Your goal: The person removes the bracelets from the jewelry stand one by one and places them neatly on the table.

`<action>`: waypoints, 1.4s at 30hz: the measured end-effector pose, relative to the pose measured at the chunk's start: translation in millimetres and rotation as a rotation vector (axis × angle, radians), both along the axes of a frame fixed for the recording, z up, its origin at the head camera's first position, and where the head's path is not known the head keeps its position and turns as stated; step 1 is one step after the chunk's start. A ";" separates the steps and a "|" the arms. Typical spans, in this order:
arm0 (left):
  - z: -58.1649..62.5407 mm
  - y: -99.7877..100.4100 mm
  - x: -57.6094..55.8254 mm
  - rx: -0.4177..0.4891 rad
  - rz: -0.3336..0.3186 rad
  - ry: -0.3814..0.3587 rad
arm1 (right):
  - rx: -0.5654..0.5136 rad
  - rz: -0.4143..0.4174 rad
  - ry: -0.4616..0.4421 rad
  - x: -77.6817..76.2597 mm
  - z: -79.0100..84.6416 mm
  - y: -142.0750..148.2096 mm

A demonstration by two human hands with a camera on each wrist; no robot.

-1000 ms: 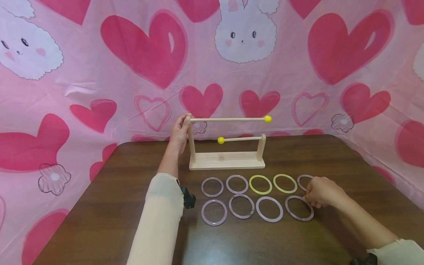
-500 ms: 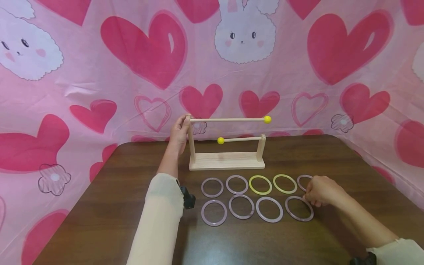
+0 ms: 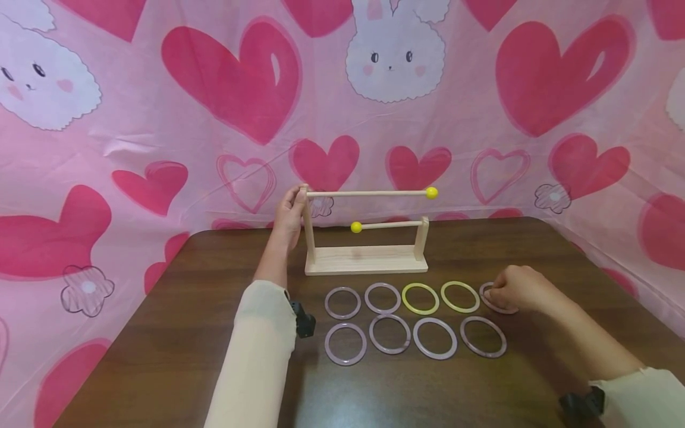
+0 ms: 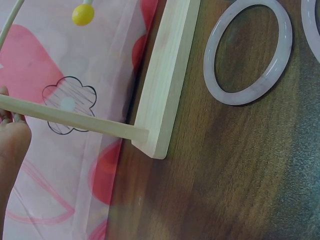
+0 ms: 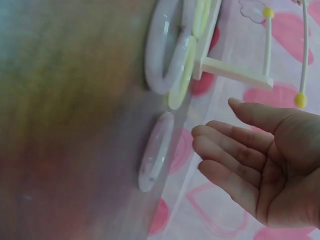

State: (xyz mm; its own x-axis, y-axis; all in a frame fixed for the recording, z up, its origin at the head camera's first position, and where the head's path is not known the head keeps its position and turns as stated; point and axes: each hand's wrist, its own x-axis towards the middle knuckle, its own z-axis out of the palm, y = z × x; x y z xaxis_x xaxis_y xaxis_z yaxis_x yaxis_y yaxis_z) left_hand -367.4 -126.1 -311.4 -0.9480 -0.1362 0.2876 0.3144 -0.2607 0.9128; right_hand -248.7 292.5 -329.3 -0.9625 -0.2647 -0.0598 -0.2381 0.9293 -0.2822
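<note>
My left hand grips the top of the tall left post of a wooden peg stand. Its thumb lies on the near side, while the other fingers are mostly hidden behind. Two horizontal rods with yellow end balls reach inward from the posts, with no rings on them. My right hand hovers over the far-right purple ring, hiding part of it. In the right wrist view, the thumb stands apart from loosely bent fingers and nothing is between them; the purple ring lies flat on the table beyond.
Two rows of rings lie before the stand. The back row includes two yellow rings; the front row is all purple, its rightmost ring nearest my right forearm. A pink heart-print cloth hangs behind the brown table.
My right hand has moved up and back from the edge of the rightmost front ring to over the far-right back ring. My left hand keeps its grip on the post.
</note>
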 end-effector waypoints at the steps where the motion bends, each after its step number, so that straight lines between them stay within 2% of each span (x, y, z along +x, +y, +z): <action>1: -0.1 0.1 0.1 0.003 -0.001 0.000 | 0.002 0.009 0.009 -1.3 1.2 -0.3; 10: -0.1 -0.8 0.2 -0.002 -0.015 -0.004 | -0.059 0.108 0.046 -12.9 11.5 -10.1; 13: 0.3 -1.1 1.0 -0.013 -0.008 -0.008 | -0.068 0.102 0.094 -16.7 11.8 -13.7; 19: 0.6 -0.5 1.1 -0.003 -0.004 -0.007 | -0.038 0.043 0.250 -25.7 9.8 -19.2; 22: 0.5 -0.7 0.6 0.003 -0.005 -0.009 | -0.026 0.023 0.290 -30.6 9.5 -23.3; 30: 1.0 0.3 -0.7 0.003 0.005 -0.020 | -0.020 0.038 0.238 -39.9 8.6 -35.2; 35: 0.9 2.3 -1.8 0.023 0.000 0.003 | 0.017 0.049 0.224 -41.2 3.2 -39.2; 39: 0.5 2.3 -2.2 0.047 -0.015 0.007 | 0.047 0.037 0.234 -42.8 -2.4 -42.0; 42: 0.2 -0.6 -1.6 0.030 -0.016 -0.008 | 0.070 0.035 0.248 -44.1 -5.8 -44.5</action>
State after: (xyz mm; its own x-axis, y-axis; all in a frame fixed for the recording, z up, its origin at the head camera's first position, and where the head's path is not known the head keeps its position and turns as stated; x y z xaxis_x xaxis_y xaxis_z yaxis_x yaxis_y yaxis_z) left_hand -369.0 -126.8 -311.2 -0.9525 -0.1290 0.2760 0.3025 -0.2927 0.9071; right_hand -292.8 247.9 -335.1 -0.9402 -0.3018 0.1578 -0.3246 0.9344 -0.1465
